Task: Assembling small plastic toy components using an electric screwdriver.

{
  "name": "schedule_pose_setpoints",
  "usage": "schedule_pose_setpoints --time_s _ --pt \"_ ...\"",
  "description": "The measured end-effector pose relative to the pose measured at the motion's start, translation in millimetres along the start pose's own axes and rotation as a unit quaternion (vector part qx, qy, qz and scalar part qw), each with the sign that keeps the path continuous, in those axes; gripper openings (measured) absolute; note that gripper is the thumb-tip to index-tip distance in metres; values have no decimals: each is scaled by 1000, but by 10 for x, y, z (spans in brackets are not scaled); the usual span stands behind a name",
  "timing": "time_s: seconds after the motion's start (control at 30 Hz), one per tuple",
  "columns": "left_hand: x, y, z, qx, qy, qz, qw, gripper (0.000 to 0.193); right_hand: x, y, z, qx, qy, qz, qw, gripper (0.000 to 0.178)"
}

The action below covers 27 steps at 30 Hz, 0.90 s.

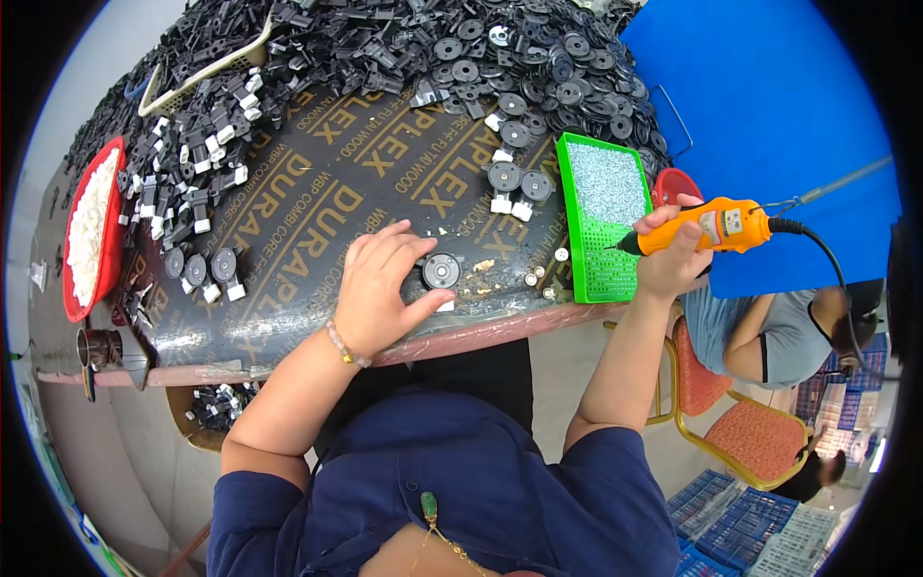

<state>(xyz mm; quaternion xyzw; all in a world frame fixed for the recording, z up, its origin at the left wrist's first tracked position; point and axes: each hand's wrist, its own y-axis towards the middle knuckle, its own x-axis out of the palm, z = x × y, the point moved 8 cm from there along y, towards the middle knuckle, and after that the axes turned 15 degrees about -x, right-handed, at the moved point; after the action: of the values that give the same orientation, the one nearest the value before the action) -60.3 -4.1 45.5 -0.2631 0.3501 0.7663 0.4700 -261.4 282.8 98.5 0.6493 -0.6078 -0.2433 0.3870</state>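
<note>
A round black plastic disc (pixel 441 270) is being steadied on the dark printed plywood tabletop (pixel 327 221) by the left hand (pixel 382 286), whose spread fingers are lying just beside and against the disc's left edge rather than being closed around it. An orange electric screwdriver (pixel 707 228) is being gripped firmly in the right hand (pixel 671 252), with its dark tip being pointed leftward over a green perforated screw tray (pixel 604 216) that is lying at the table's right edge. A black cord is being trailed from the tool's rear. Small loose screws are lying between the disc and the tray. Finished black discs with white clips (pixel 204 271) are being kept in a row left of the left hand. A red tray of white parts (pixel 92 229) is lying at the far left, and a large heap of black parts (pixel 404 43) is being stored across the far side of the table.
</note>
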Motion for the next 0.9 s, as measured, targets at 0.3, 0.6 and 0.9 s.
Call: schedule_pose_setpoints --time_s 0.3,0.6,0.9 --pt "11 -7 -7 9 3 4 1000 53 -34 -17 33 5 -6 0 1000 55" --pt "27 2 -31 -12 9 3 1000 53 328 104 -560 -53 27 21 998 76" --pt "52 -7 -92 -20 4 -7 1000 50 1814 -597 -557 124 256 -152 946 80"
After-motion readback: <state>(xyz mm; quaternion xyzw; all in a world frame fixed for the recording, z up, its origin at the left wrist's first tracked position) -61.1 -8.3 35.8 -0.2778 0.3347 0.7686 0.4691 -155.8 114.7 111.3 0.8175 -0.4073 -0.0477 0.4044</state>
